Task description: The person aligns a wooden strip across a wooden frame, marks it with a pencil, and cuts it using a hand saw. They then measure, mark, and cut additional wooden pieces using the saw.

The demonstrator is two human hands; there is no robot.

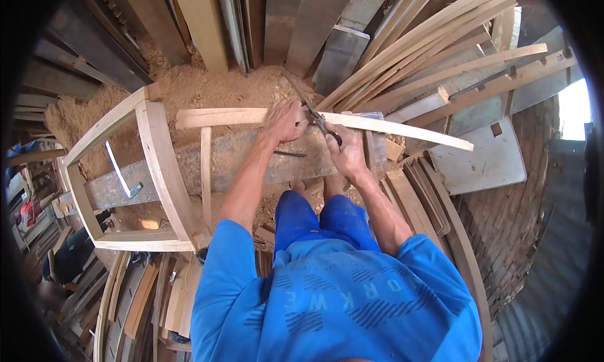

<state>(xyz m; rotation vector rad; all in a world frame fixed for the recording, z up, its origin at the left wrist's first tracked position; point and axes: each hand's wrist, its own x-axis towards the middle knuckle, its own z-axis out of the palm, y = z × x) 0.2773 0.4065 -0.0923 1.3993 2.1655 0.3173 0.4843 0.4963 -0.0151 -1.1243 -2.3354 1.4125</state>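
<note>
A long, pale, slightly curved wooden strip (402,130) lies crosswise in front of me over a thick plank (245,167). My left hand (286,120) grips the strip near its middle, fingers curled over it. Close beside it, my right hand (346,153) is closed around the dark handle of what looks like a handsaw (310,107). Its narrow blade crosses the strip and points away to the upper left. I cannot tell how deep the blade sits in the wood. On the plank below my left hand rests a thin dark rod (290,154).
A curved wooden frame (165,164) stands at the left, with a try square (134,189) on the plank inside it. Sawdust (207,88) covers the ground ahead. Boards (201,28) lean at the back, and curved strips (434,41) are stacked at the right. Another person is at lower left.
</note>
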